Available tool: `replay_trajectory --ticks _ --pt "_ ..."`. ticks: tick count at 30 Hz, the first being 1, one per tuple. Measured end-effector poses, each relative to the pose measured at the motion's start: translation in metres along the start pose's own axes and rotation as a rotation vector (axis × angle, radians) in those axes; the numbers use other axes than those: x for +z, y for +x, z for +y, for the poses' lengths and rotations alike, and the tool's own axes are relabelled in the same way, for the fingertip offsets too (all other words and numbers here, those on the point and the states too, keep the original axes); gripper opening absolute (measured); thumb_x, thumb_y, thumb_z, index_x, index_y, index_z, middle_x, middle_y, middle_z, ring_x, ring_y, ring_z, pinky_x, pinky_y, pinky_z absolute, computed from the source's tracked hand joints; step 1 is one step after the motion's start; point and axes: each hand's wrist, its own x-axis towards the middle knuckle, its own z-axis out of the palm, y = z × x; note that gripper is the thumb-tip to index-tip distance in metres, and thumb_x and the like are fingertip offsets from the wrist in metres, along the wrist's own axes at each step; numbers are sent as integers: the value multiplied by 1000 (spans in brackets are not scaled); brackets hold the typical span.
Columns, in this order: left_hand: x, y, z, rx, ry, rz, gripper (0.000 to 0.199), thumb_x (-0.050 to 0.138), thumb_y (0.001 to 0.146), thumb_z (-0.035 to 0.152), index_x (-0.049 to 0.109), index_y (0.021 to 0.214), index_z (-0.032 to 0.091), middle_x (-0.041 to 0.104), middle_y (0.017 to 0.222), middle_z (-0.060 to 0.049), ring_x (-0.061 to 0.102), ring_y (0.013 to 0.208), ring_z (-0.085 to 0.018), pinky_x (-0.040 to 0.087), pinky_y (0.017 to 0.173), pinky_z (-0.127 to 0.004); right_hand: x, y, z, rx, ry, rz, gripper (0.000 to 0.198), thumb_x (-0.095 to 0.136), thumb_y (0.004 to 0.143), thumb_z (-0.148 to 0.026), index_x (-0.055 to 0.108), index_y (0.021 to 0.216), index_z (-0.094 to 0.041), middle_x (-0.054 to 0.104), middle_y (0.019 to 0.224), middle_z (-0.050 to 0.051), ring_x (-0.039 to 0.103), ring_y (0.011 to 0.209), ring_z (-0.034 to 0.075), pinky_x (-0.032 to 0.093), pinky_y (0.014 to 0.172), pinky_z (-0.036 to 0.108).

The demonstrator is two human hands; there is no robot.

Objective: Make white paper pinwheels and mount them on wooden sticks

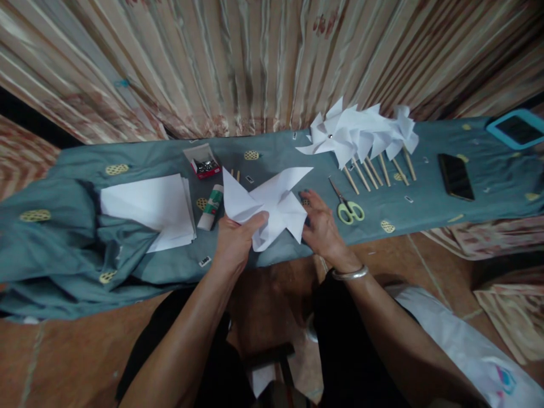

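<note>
the left hand (pixel 235 237) is clamping the pinwheel (pixel 275 205), which is spreading forward-right of it without a long axis; the right hand (pixel 324 225) is curling at the right blade (pixel 296 214), its grip unclear.

Most fingers of the left hand (pixel 236 239) are hidden under the paper pinwheel (pixel 276 211). Cloth (pixel 123 235) covers a corner of the paper sheets (pixel 148 198). The right edge cuts the blue-framed tablet (pixel 521 131). The glue stick's (pixel 211 207) letters are blurred.
</note>
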Motion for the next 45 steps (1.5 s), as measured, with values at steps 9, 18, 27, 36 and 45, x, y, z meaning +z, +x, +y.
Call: replay_trajectory --ticks 9,18,27,36,45 --pt "5 -1 -4 -3 6 -13 45 84 51 25 73 94 16 77 94 -6 71 86 -22 55 78 -31 -26 2 -30 333 820 8 37 69 77 -50 68 104 -26 73 108 3 65 105 22 48 97 40" --pt "13 -5 -13 33 68 -91 30 85 54 28 75 80 17 77 86 -6 71 78 -24 58 73 -35 -18 3 -43 527 1025 -96 40 86 54 -36 69 86 -22 72 76 -3 62 65 14 52 65 28" --pt "16 -4 -15 -2 148 -84 41 87 49 33 73 83 14 76 86 -7 71 82 -26 56 78 -38 -12 3 -40 522 1004 -52 33 84 54 -33 68 80 -22 68 70 -4 56 60 13 48 60 27" --pt "10 -2 -14 314 317 -198 111 86 57 33 25 149 30 54 137 -14 62 114 -32 53 89 -41 -17 5 -37 534 1014 -4 29 85 53 -32 66 71 -20 63 62 -5 52 55 11 46 58 27" --pt "-9 -5 1 243 468 -361 60 84 58 26 65 114 21 55 135 -10 59 117 -29 50 97 -37 -23 4 -29 556 1091 -42 29 85 54 -29 69 76 -20 71 71 -3 60 60 13 50 61 28"
